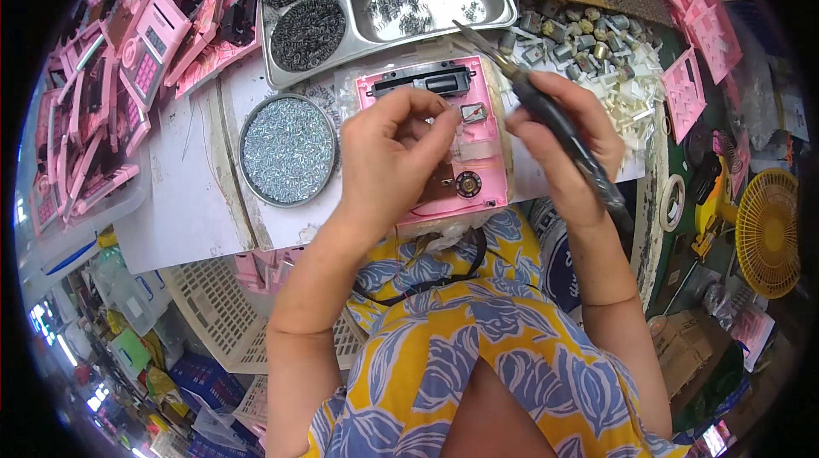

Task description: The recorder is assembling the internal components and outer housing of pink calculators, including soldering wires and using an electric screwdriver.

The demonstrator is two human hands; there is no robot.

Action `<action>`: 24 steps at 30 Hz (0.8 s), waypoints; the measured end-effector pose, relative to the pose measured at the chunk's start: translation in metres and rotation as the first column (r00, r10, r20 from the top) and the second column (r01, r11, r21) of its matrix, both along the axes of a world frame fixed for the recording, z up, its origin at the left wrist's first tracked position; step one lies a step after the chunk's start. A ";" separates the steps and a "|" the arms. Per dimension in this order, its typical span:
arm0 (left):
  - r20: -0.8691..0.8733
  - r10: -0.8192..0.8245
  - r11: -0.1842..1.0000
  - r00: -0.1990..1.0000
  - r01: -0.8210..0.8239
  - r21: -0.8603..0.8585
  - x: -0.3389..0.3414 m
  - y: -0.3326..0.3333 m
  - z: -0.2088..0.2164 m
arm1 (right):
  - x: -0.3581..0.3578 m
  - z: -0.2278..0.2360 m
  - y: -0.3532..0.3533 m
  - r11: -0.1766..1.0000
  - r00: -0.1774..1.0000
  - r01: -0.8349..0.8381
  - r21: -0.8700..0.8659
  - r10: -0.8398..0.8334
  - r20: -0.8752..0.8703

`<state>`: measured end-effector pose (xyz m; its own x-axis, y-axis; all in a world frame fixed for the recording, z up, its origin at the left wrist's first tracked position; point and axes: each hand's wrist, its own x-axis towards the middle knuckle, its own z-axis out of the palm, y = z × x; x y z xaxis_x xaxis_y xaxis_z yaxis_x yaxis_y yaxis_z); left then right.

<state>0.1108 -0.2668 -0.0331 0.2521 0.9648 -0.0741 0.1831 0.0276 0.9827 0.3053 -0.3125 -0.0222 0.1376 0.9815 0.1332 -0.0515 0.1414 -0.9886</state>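
A pink plastic housing [493,166], its inner side facing up, lies on the table in front of me. It carries a black bracket-like part [444,83] along its far edge, a small metal motor [473,113] and a round black speaker [467,183]. My left hand [397,147] hovers over the housing's left half, thumb and fingers pinched together; what they hold, if anything, is hidden. Wrapped in my right hand [572,130] is a black-handled screwdriver [546,108], its thin shaft pointing up and left, away from the housing.
A round dish of small silvery screws [288,151] stands left of the housing. Behind is a metal tray [354,53] with dark springs or screws in its compartments. Small motors [589,44] and white plastic pieces [627,108] are heaped at right. Pink housings [153,40] pile up at far left.
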 end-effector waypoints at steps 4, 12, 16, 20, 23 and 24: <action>0.066 -0.001 1.000 0.998 0.000 0.004 -0.001 -0.007 -0.002 | -0.017 -0.004 0.020 0.992 0.994 -0.106 0.075 0.102 0.049; 0.055 -0.025 1.000 0.998 0.025 -0.007 -0.007 -0.007 -0.002 | -0.028 -0.004 0.034 0.985 0.985 -0.156 0.074 0.149 0.088; 0.125 -0.064 0.996 0.990 0.071 -0.050 -0.011 -0.004 -0.004 | -0.029 -0.004 0.035 0.984 0.982 -0.163 0.068 0.155 0.105; 0.149 -0.074 0.986 0.986 0.095 -0.139 -0.015 0.001 -0.002 | -0.028 -0.007 0.034 0.986 0.978 -0.149 0.076 0.136 0.159; 0.173 -0.065 0.977 0.983 0.098 -0.190 -0.017 0.004 -0.003 | -0.028 -0.010 0.029 0.988 0.969 -0.136 0.067 0.119 0.214; 0.170 -0.074 0.977 0.983 0.106 -0.187 -0.016 0.004 -0.003 | -0.028 -0.013 0.027 0.988 0.967 -0.128 0.087 0.104 0.234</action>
